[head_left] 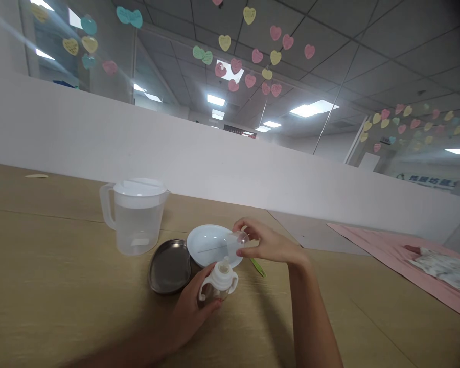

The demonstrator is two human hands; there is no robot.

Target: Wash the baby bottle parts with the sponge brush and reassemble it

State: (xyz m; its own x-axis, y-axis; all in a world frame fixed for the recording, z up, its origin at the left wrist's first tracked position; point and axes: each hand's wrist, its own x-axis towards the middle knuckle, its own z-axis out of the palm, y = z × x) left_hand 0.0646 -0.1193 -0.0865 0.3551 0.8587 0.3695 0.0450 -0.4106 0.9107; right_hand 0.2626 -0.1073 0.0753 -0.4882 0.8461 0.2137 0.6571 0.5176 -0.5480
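Note:
My left hand is wrapped round a clear baby bottle with a white collar, two side handles and a teat on top. Just above and to the right of the teat, my right hand pinches a clear bottle cap between thumb and fingers. The cap is apart from the bottle. Behind both hands stands a white bowl with a thin straight object lying in it. A kidney-shaped metal tray rests to the left of the bowl. Part of a green handle shows below my right hand.
A lidded plastic pitcher with clear liquid stands at the back left of the table. Far right, a pink cloth carries a patterned white fabric. A low white wall runs behind the table, with glass above it.

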